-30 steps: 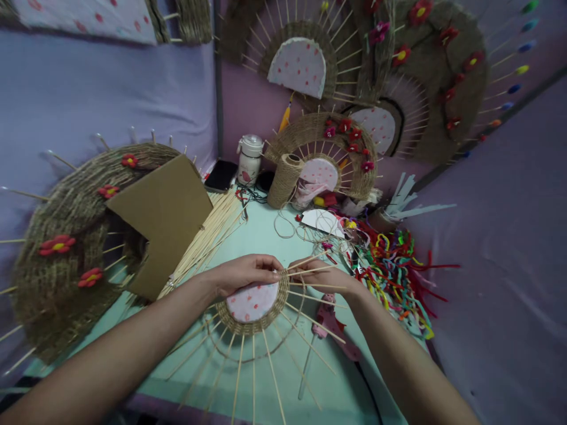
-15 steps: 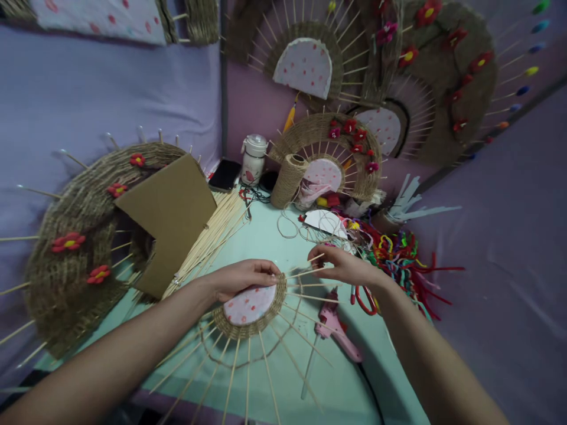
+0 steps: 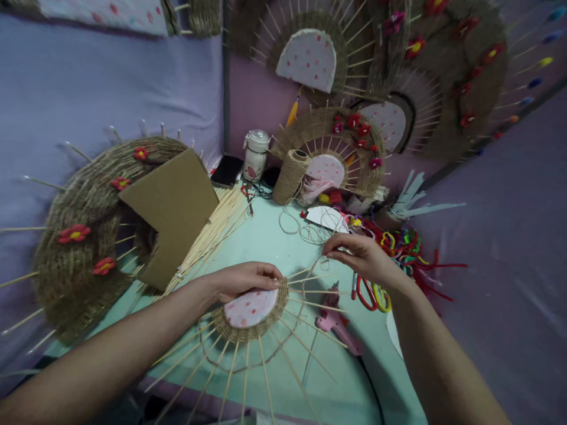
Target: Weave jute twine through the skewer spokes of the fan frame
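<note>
My left hand (image 3: 251, 281) grips the straight upper edge of a half-round woven fan frame (image 3: 250, 309), its centre covered in white fabric with red spots. Thin wooden sticks fan out from the woven rim toward me and to the right. A strand of twine (image 3: 239, 370) loops loosely through these sticks, well outside the rim. To the right of the sticks, my right hand (image 3: 348, 251) pinches that twine between thumb and fingers, pulling it upward. Beneath the right-hand sticks lies a pink glue gun (image 3: 336, 324).
Red-handled scissors (image 3: 367, 294) lie beside a pile of coloured pipe cleaners (image 3: 410, 251). A twine spool (image 3: 291, 177), a white bottle (image 3: 256, 154) and a phone (image 3: 227, 172) stand or lie at the back. Cardboard (image 3: 177, 212) leans on a large woven fan (image 3: 88, 236) at left, beside loose sticks (image 3: 217, 230).
My right hand has moved right and slightly away from the stick ends, drawing the twine with it. My left hand stays on the fan frame. The camera view has shifted slightly.
</note>
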`<state>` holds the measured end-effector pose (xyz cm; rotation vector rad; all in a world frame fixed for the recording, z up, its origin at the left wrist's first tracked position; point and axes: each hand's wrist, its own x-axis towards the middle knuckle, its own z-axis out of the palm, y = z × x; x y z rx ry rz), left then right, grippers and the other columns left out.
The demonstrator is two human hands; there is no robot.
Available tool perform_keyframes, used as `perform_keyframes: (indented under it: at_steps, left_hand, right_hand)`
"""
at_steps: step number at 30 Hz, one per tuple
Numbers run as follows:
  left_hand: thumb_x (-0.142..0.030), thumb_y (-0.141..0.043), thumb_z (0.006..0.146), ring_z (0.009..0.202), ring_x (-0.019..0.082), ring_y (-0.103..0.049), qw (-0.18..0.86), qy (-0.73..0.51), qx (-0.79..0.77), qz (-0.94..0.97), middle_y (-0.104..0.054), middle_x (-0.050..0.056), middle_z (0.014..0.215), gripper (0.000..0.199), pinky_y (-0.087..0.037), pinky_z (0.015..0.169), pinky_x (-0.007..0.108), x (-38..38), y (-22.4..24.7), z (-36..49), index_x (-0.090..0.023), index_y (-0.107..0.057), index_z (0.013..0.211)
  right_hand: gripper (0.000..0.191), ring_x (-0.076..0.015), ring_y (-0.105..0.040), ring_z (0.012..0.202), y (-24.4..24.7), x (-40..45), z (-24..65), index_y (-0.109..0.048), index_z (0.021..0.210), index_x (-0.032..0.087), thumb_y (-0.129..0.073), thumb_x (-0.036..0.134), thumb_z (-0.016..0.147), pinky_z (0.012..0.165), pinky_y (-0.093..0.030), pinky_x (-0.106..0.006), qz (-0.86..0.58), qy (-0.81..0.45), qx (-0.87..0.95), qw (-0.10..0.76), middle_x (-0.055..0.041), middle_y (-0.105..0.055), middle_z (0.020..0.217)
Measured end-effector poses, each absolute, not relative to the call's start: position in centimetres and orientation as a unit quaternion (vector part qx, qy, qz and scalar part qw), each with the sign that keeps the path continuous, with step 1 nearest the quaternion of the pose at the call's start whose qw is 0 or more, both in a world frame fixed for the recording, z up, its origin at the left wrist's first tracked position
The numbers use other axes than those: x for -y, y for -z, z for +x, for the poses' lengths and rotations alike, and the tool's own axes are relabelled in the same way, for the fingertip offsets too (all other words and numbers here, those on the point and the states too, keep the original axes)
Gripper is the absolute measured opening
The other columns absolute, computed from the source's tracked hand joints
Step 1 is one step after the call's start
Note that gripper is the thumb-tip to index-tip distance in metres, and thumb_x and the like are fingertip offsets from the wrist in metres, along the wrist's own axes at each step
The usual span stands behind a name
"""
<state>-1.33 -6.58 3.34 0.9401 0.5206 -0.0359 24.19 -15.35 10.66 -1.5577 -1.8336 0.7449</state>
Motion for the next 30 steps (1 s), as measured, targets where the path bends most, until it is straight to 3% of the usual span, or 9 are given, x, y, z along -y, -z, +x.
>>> perform_keyframes:
  at_steps: [9, 19, 30]
  left_hand:
    - [-0.029, -0.073, 0.067, 0.064, 0.007, -0.049, 0.832, 0.050, -0.217, 0.507, -0.057, -0.003, 0.076, 0.027, -0.037, 0.058, 0.020, 7.5, -3.3, -0.7, -0.015, -0.062, 0.087]
    - [-0.032, -0.073, 0.065, 0.063, 0.008, -0.048, 0.814, 0.064, -0.233, 0.528, -0.056, -0.003, 0.075, 0.029, -0.036, 0.058, 0.021, 7.6, -3.9, -0.4, -0.015, -0.061, 0.086]
    - [-0.034, -0.071, 0.067, 0.065, 0.008, -0.047, 0.783, 0.076, -0.228, 0.574, -0.056, -0.003, 0.075, 0.029, -0.034, 0.060, 0.022, 7.6, -3.5, -0.2, -0.015, -0.062, 0.087]
  right_hand:
    - [0.015, -0.0165, -0.062, 0.071, -7.6, 12.5, 22.8, -0.071, 0.076, 0.019, -0.067, 0.034, 0.075, 0.068, -0.047, -0.028, -0.555, -0.386, 0.681, 0.281, -0.0032, -0.069, 0.074]
    - [0.013, -0.0132, -0.055, 0.067, -6.7, 12.1, 22.1, -0.066, 0.078, 0.018, -0.060, 0.029, 0.079, 0.067, -0.042, -0.026, -0.543, -0.378, 0.706, 0.253, -0.0001, -0.064, 0.072]
    - [0.016, -0.0146, -0.057, 0.071, -6.3, 12.2, 22.3, -0.065, 0.081, 0.018, -0.057, 0.032, 0.081, 0.069, -0.045, -0.028, -0.535, -0.394, 0.707, 0.240, -0.0016, -0.065, 0.077]
